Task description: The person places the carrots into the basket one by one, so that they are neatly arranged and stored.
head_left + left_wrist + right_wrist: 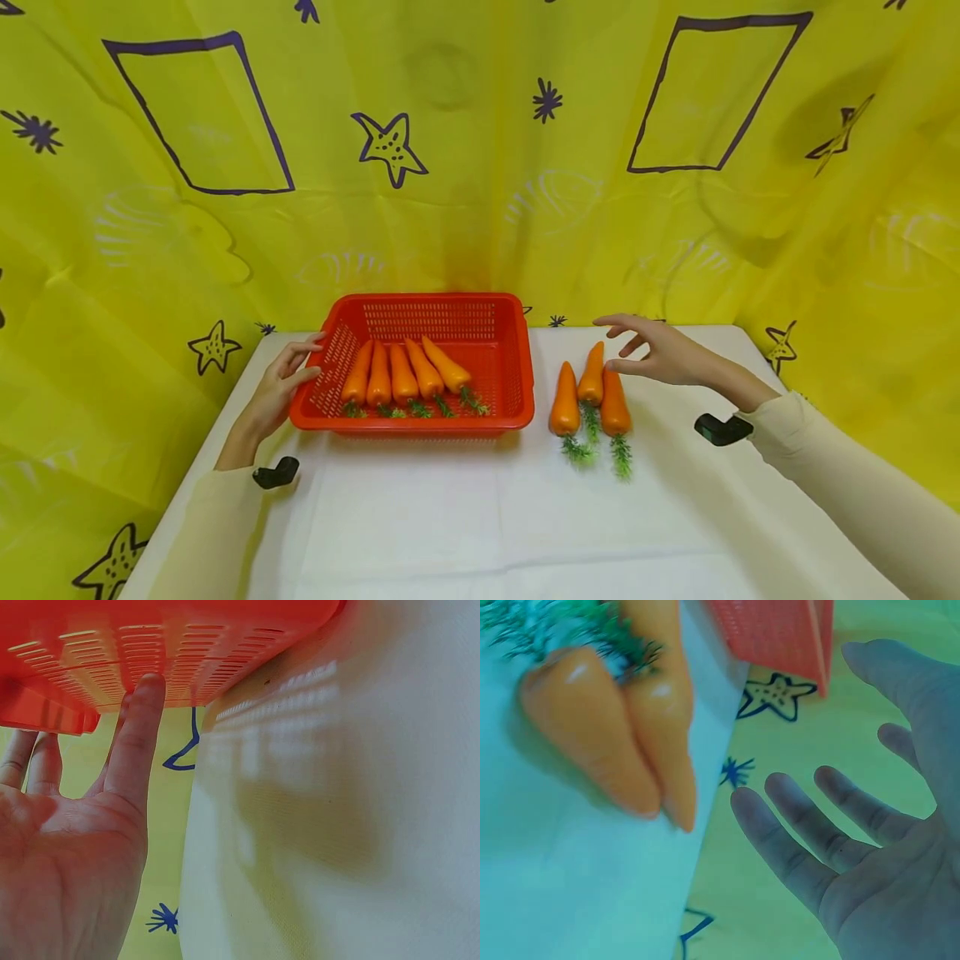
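My left hand [272, 392] rests against the left side of a red plastic basket [420, 423], its fingers extended and touching the rim and slotted wall. Inside the basket, several orange carrots [403, 379] with green tops lie in a row toward the left. To the basket's right, three more carrots [565, 404] lie close together on the white cloth, tips pointing away from me. My right hand [660, 350] hovers beside and over the tips of these three, fingers spread and holding nothing. In the right wrist view, a gap separates its fingertips from the carrots [592, 727].
A white cloth [405, 508] covers the table. Yellow curtain [480, 167] with purple stars and rectangles hangs close behind the basket and along both sides. A dark wrist device [276, 472] sits at the left cuff, another [723, 429] at the right.
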`<state>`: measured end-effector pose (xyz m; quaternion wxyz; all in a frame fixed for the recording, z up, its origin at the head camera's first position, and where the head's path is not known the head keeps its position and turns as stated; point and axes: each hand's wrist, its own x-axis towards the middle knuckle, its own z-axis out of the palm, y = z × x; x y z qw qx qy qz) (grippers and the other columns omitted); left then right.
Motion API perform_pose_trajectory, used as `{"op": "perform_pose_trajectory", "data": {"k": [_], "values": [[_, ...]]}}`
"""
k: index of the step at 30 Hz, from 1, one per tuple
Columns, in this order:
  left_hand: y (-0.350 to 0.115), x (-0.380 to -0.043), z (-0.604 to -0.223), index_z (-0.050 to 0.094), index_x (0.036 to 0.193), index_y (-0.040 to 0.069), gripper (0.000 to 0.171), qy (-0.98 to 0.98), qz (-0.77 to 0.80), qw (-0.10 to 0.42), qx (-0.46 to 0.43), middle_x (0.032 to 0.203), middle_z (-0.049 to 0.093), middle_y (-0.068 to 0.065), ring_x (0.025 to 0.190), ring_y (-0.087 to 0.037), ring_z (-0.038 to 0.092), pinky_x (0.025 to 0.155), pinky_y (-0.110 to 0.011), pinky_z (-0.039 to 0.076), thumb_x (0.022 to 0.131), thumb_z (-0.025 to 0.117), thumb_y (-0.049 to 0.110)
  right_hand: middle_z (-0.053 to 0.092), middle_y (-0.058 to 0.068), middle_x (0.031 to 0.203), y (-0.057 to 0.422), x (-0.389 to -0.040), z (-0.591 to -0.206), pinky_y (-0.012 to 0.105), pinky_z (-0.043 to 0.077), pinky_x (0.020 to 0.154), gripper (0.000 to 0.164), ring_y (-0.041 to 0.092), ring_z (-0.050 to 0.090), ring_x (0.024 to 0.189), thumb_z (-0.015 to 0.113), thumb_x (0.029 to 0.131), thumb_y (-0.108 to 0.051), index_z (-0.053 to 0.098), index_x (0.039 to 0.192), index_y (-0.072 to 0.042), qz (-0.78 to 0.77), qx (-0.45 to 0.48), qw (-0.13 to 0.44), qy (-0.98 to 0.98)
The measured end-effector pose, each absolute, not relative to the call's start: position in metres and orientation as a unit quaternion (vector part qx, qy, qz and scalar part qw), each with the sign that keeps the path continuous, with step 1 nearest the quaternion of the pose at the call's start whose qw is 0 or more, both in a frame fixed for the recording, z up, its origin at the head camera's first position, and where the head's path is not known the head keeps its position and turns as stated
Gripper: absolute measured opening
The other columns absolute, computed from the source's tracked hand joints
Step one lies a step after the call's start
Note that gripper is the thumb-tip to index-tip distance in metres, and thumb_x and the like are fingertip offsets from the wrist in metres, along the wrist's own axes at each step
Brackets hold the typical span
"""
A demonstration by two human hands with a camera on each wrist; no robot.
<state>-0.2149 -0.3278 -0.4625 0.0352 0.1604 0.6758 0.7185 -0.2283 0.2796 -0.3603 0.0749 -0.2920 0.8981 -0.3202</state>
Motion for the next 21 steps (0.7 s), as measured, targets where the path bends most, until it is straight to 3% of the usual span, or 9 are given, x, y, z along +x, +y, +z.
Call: {"op": "perform_pose_trajectory", "data": {"k": [11,17,21], "values": [[-0.331,-0.214,-0.465,0.044,0.139,-0.002,0.033,0.675,0.719,0.035,0.161,0.169,0.022,-0.006,0.156,-0.022,0.013,0.094,-0.027,0.055,0.108,0.049,0.003,0.063,0.024,0.127,0.297,-0.222,-0.378,0.033,0.061,0.075,0.063,0.028,0.071,0.095,0.078,0.093,-0.018,0.049,0.147,-0.005,-0.323,-0.295,0.038,0.898],[-0.330,-0.215,-0.463,0.043,0.139,-0.003,0.033,0.672,0.722,0.035,0.161,0.169,0.022,-0.006,0.157,-0.025,0.009,0.094,-0.027,0.056,0.107,0.049,0.003,0.061,0.025,0.130,0.299,-0.226,-0.390,0.031,0.060,0.071,0.063,0.030,0.072,0.096,0.076,0.095,-0.017,0.047,0.150,-0.007,-0.345,-0.277,0.057,0.895],[-0.329,-0.216,-0.463,0.044,0.139,-0.002,0.033,0.673,0.721,0.036,0.160,0.169,0.023,-0.006,0.157,-0.026,0.008,0.094,-0.027,0.055,0.107,0.049,0.002,0.057,0.029,0.134,0.301,-0.228,-0.397,0.036,0.061,0.069,0.064,0.035,0.071,0.100,0.075,0.096,-0.018,0.045,0.151,-0.008,-0.367,-0.257,0.082,0.890]]}}
